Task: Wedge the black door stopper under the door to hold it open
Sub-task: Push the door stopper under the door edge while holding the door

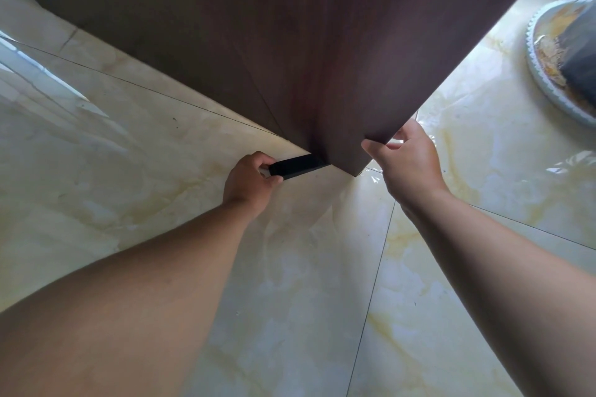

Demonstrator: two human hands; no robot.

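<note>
Door (290, 42): dark wood-grain, matt. Door stopper (295, 166), in the left-hand grip: matt black. Floor tiles (290, 300): glossy, marble-patterned.

My left hand (250, 182) grips the thick end of the black door stopper (296, 165), which lies on the glossy marbled floor tiles (290, 284) — its far end sits right at the bottom edge of the dark wooden door (290, 42), in shadow, so I cannot tell how far under it reaches. My right hand (408, 164) clasps the door's lower corner, thumb on the near face. Off to the right stands a round, rusty metal base (558, 58).
</note>
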